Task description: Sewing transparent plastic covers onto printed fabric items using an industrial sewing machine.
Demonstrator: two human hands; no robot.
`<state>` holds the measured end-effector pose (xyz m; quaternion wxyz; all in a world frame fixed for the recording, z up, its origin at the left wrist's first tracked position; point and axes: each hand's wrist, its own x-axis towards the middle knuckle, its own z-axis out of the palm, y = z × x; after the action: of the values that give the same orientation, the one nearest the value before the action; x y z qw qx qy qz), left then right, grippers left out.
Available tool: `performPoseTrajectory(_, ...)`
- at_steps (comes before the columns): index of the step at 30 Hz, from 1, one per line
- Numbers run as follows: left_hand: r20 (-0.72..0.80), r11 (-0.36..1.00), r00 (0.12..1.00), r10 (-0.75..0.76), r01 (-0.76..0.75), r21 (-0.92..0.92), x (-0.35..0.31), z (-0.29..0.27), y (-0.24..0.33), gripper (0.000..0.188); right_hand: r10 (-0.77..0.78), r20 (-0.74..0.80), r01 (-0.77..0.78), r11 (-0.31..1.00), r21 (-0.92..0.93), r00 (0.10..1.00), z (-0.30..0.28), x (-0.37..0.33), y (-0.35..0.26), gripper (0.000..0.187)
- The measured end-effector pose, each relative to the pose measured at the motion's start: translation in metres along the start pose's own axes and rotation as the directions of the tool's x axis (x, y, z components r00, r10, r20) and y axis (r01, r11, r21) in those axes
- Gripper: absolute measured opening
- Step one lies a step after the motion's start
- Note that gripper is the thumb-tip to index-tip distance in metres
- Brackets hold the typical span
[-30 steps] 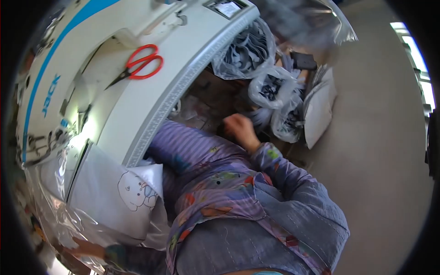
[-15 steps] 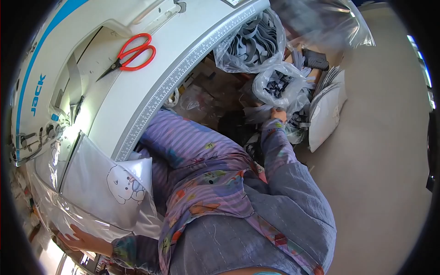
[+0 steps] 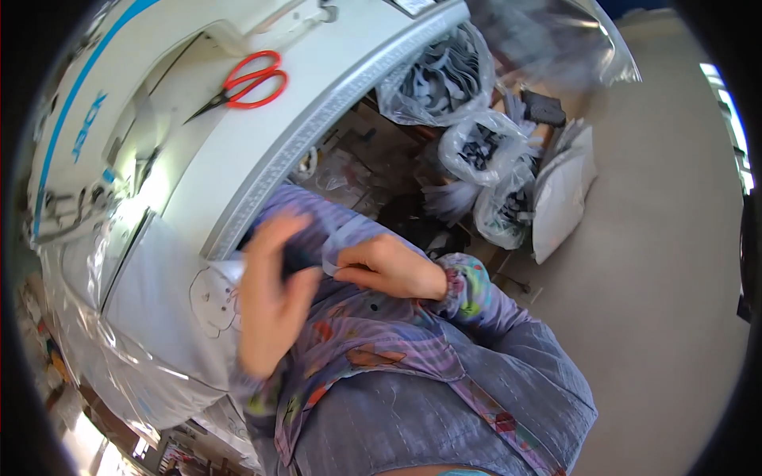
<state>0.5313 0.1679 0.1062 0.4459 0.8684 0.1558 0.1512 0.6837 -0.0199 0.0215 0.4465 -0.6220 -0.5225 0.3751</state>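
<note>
Pale strip (image 3: pixel 332 242) curled from the pinching right hand (image 3: pixel 389 268), over striped clothing (image 3: pixel 317 208); just left of that grip, the blurred left hand (image 3: pixel 274 297) had thumb and fingers parted. Judging by its bend, light, even tension probably suited the strip.

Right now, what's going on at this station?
A person is at a sewing machine, right hand pinching a thin pale strip over the lap. The left hand, blurred and open, is close by. A sheet with a cartoon animal lies at the machine; red scissors rest on the worktop.
</note>
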Motion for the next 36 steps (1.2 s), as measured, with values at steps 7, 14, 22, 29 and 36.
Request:
performPoseTrajectory(7,0.147,0.785,0.929,-0.341,0.367,-0.499,0.052,-0.044,-0.025,0.023,0.107,-0.05,-0.091,0.965,0.245,0.993,-0.094,0.108,-0.074,0.022)
performPoseTrajectory(14,-0.177,0.217,0.975,-0.131,-0.146,-0.965,0.067,-0.079,-0.027,0.02,0.18,0.206,-0.264,0.804,0.532,0.962,-0.065,0.185,-0.086,0.019)
performPoseTrajectory(22,-0.096,0.901,0.991,-0.092,0.042,-0.431,0.045,-0.082,-0.027,0.018,0.004,-0.018,0.002,0.957,0.29,1.0,-0.059,0.169,-0.114,0.027)
performPoseTrajectory(29,-0.199,0.988,0.976,-0.09,0.062,-0.138,0.01,-0.054,-0.043,0.043,0.245,0.135,-0.263,0.954,0.142,0.96,-0.058,0.152,-0.097,0.013)
performPoseTrajectory(36,-0.254,0.732,0.965,-0.069,0.222,0.644,-0.089,-0.11,-0.098,0.08,0.129,-0.496,0.021,0.958,0.285,0.859,-0.123,0.14,-0.081,0.004)
